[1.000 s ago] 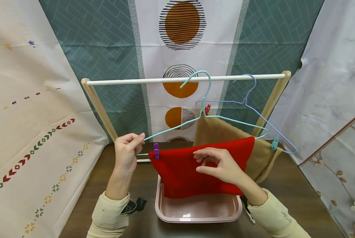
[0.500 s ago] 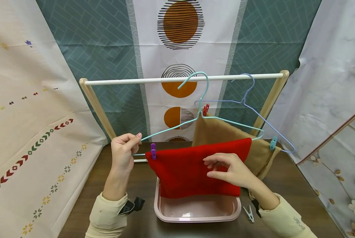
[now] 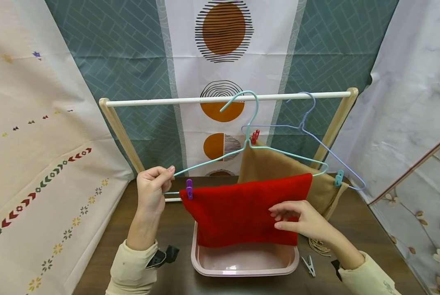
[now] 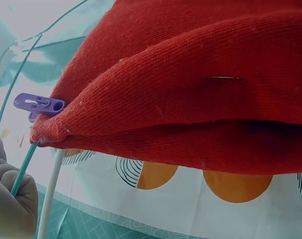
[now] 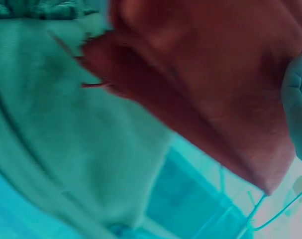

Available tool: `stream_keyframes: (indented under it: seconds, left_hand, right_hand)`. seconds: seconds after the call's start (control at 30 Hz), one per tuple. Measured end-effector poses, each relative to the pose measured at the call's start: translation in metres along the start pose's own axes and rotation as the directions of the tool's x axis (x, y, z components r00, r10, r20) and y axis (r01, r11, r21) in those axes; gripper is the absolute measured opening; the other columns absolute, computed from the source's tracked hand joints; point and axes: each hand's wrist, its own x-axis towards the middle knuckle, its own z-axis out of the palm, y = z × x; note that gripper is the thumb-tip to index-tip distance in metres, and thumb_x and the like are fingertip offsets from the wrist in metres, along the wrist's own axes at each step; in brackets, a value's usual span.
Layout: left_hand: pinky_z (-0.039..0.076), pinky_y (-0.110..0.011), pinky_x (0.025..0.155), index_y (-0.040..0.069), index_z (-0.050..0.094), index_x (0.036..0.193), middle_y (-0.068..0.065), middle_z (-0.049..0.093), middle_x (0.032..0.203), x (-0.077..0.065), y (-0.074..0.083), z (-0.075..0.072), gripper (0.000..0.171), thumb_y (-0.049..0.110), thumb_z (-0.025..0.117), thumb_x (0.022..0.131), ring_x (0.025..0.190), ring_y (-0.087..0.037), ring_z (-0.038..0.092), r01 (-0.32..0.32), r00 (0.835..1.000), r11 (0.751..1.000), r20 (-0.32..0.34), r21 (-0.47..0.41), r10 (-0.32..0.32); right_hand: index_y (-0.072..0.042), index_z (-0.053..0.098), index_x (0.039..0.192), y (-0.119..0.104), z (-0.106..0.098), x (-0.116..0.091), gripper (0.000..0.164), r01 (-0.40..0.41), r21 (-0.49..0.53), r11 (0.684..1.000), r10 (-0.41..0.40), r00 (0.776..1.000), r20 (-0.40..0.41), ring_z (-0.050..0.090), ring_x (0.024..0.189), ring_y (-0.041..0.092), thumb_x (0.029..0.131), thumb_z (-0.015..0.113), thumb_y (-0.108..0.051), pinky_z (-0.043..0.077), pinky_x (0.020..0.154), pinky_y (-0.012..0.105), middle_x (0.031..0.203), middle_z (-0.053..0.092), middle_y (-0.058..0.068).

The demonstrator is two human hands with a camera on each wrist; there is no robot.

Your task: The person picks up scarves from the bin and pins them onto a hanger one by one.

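My left hand (image 3: 153, 189) grips the left corner of a mint-green wire hanger (image 3: 209, 162), whose hook overlaps the white rail in the head view. Over its lower bar hangs a folded red cloth (image 3: 238, 217), fastened near the left end by a purple clothespin (image 3: 189, 189). In the left wrist view the purple clothespin (image 4: 40, 103) bites the cloth's corner beside my fingers. My right hand (image 3: 302, 221), fingers loosely bent and holding nothing, is in front of the red cloth's lower right part. The right wrist view shows this hand (image 5: 297, 104) at its right edge.
A wooden-ended rack carries a white rail (image 3: 150, 102). On it a lavender hanger (image 3: 327, 145) holds a tan cloth (image 3: 275, 164) with red and teal clothespins (image 3: 339, 178). Below stand a pink basin (image 3: 246, 260), a loose clothespin (image 3: 309, 266) and a coil of string (image 3: 319, 247).
My right hand has moved right and down across the red cloth, uncovering the string and loose clothespin. The left hand keeps its grip, and the hanger has shifted only slightly.
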Motion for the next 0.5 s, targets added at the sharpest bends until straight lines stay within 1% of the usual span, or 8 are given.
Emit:
stream_keyframes:
  seconds: [0.17,0.3,0.4,0.5]
  left_hand:
    - [0.005,-0.027,0.040,0.003,0.060,0.051,0.000,0.032,0.038,-0.001,0.000,0.000,0.038,-0.019,0.048,0.080,0.040,-0.015,0.011,0.000,1.000,1.000,-0.008,-0.002,0.000]
    - [0.005,-0.027,0.040,0.003,0.060,0.051,-0.001,0.031,0.038,-0.001,0.000,0.001,0.038,-0.018,0.048,0.080,0.040,-0.015,0.011,-0.001,1.000,1.000,-0.008,-0.002,0.001]
    - [0.005,-0.027,0.040,0.003,0.060,0.051,-0.002,0.031,0.038,-0.001,0.000,0.001,0.038,-0.019,0.048,0.080,0.040,-0.015,0.011,-0.002,1.000,1.000,-0.014,-0.002,0.002]
    - [0.005,-0.027,0.040,0.002,0.060,0.051,-0.002,0.030,0.038,-0.001,0.001,0.001,0.037,-0.019,0.048,0.080,0.040,-0.015,0.011,0.001,1.000,1.000,-0.022,-0.001,-0.001]
  right_hand:
    - [0.005,0.062,0.102,0.016,-0.003,-0.020,0.022,-0.045,0.047,0.998,0.042,0.997,0.059,0.061,0.074,0.011,0.081,0.066,-0.002,0.050,0.060,0.027,0.082,0.065,0.012]
    - [0.008,0.062,0.099,0.036,-0.004,-0.039,0.019,-0.072,0.065,0.995,0.066,0.993,0.098,0.061,0.075,0.008,0.081,0.064,0.001,0.051,0.060,0.027,0.082,0.066,0.010]
    - [0.010,0.062,0.098,0.051,-0.004,-0.052,0.018,-0.112,0.073,0.991,0.104,0.990,0.098,0.061,0.076,0.005,0.081,0.063,0.004,0.051,0.060,0.027,0.083,0.066,0.010]
    - [0.010,0.062,0.098,0.065,-0.004,-0.065,0.019,-0.175,0.077,0.982,0.169,0.983,0.077,0.060,0.077,0.004,0.081,0.063,0.004,0.051,0.062,0.027,0.085,0.066,0.011]
